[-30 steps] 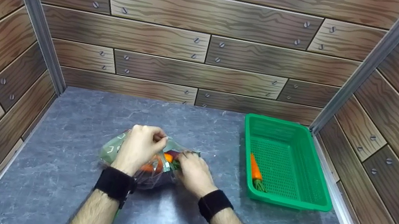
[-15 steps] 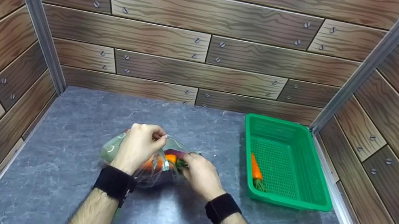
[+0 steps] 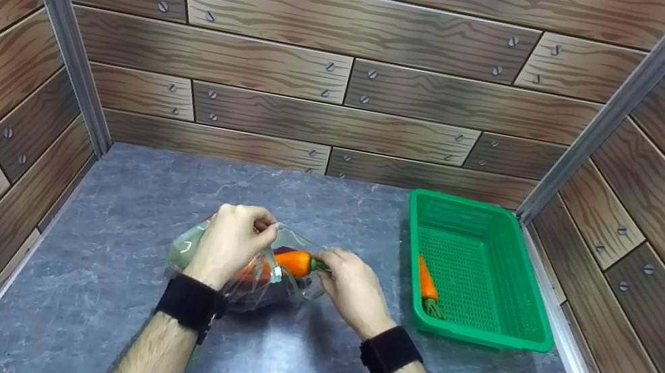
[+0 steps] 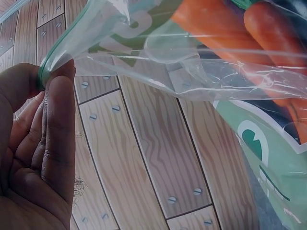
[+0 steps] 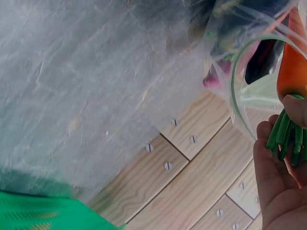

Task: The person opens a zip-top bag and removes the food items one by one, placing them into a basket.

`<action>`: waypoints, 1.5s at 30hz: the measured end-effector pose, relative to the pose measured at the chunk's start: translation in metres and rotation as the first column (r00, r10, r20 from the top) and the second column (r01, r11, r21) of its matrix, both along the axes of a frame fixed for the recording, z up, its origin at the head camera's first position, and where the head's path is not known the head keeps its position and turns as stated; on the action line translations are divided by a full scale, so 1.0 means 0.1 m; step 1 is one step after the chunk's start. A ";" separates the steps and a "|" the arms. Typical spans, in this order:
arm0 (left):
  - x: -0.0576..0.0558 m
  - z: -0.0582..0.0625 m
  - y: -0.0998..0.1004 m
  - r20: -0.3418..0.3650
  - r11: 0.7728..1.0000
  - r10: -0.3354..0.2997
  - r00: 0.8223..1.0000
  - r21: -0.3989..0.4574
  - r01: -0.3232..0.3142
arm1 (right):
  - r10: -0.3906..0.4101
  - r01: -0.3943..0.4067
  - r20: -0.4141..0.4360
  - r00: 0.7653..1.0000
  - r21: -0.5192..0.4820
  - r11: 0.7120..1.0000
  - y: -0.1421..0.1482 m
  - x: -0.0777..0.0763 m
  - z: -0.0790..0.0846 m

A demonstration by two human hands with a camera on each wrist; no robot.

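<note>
A clear plastic zip bag (image 4: 192,86) with green printing lies on the table, holding carrots and dark purple vegetables. My left hand (image 3: 231,244) pinches the green-edged rim of the bag between thumb and fingers, as the left wrist view shows. With my right hand (image 3: 353,289) I pinch the green stem end of an orange carrot (image 3: 294,262). That carrot sticks partly out of the bag's mouth, its narrow end still inside. In the right wrist view the green stalks (image 5: 286,134) lie between my thumb and fingers. Another carrot (image 4: 278,33) shows through the plastic.
To the right stands a green plastic basket (image 3: 470,334) with one carrot (image 3: 426,285) along its left side. The grey marbled table (image 3: 139,193) is bounded by wood-patterned walls (image 3: 351,80) at the back and both sides.
My right hand has moved to the right, drawing the carrot by its stem part of the way out of the bag. My left hand stays nearly still at the bag's rim.
</note>
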State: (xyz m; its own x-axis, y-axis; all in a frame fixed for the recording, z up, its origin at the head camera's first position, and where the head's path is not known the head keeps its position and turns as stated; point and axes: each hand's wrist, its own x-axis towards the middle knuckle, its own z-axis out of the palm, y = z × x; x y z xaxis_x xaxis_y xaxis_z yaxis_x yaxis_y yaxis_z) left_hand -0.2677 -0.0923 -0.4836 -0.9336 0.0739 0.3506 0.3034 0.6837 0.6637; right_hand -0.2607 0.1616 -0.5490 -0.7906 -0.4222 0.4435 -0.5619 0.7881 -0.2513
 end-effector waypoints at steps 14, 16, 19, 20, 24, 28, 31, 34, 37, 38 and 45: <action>-0.01 0.01 -0.02 -0.008 1.000 0.005 1.000 0.002 -0.005 | -0.049 0.050 0.034 0.998 -0.025 0.998 0.30 -0.04 0.17; -0.01 0.01 -0.03 -0.008 1.000 0.003 1.000 0.004 -0.003 | -0.054 0.055 0.029 0.998 -0.024 0.998 0.35 -0.05 0.19; -0.02 0.01 -0.03 -0.010 1.000 0.001 1.000 0.008 -0.001 | -0.064 0.065 0.036 0.997 -0.027 0.998 0.43 -0.05 0.22; -0.02 0.01 -0.03 -0.012 1.000 0.001 1.000 0.009 -0.001 | -0.068 0.070 0.040 0.997 -0.029 0.997 0.46 -0.05 0.23; -0.02 -0.01 -0.03 -0.024 1.000 -0.001 1.000 0.009 0.001 | -0.083 0.085 0.058 0.995 -0.038 0.996 0.56 -0.05 0.27; -0.01 -0.02 -0.03 -0.029 1.000 0.002 1.000 0.006 -0.001 | -0.085 0.088 0.065 0.994 -0.046 0.995 0.66 -0.05 0.31; 0.00 -0.02 -0.03 -0.026 1.000 0.006 1.000 0.008 -0.006 | -0.090 0.094 0.072 0.993 -0.056 0.994 0.73 -0.03 0.35; 0.00 -0.02 -0.03 -0.027 1.000 0.006 1.000 0.011 -0.006 | -0.100 0.105 0.078 0.992 -0.065 0.992 0.80 -0.01 0.39; 0.00 -0.02 -0.03 -0.032 1.000 0.006 0.999 0.013 -0.005 | -0.114 0.118 0.070 0.991 -0.066 0.991 0.86 0.01 0.42; 0.00 -0.02 -0.03 -0.035 1.000 0.006 0.999 0.013 -0.005 | -0.116 0.120 0.068 0.991 -0.067 0.990 0.89 0.01 0.43; 0.00 -0.02 -0.03 -0.038 1.000 0.006 0.999 0.011 -0.006 | -0.137 0.142 0.063 0.989 -0.080 0.987 1.06 0.01 0.48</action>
